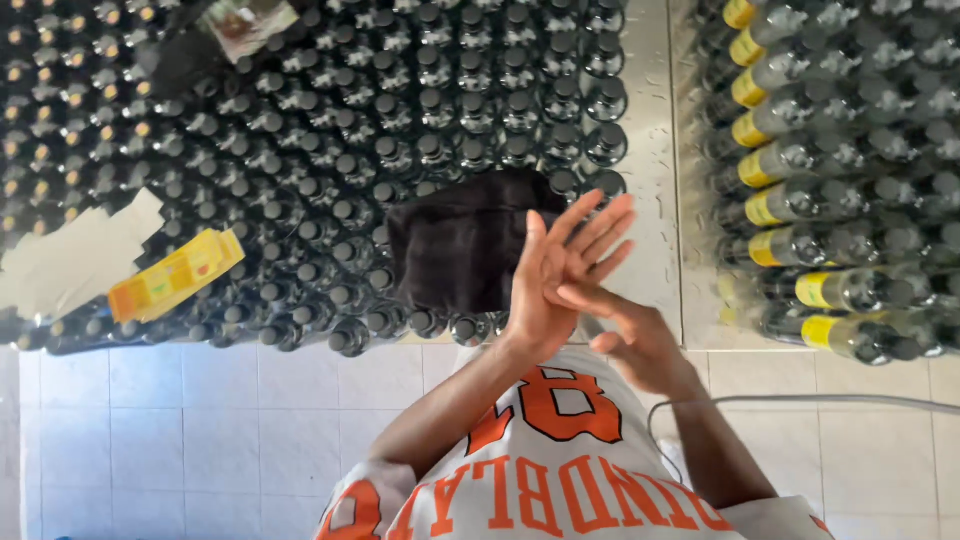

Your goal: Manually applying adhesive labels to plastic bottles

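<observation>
Glossy dark bottles carry smooth plastic caps; the matt black cloth looks soft, the floor tiles smooth.

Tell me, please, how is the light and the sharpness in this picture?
Head view: daylight washes out the bottles with yellow labels at the right, which look hazy; the dark capped bottles are dim yet fairly sharp; the left hand and right hand, pressed together, are slightly soft; wide-lens bending curves the edges.

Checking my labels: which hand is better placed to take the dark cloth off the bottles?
Left, probably: the left hand is open beside the dark cloth; the right hand sits farther off.
</observation>
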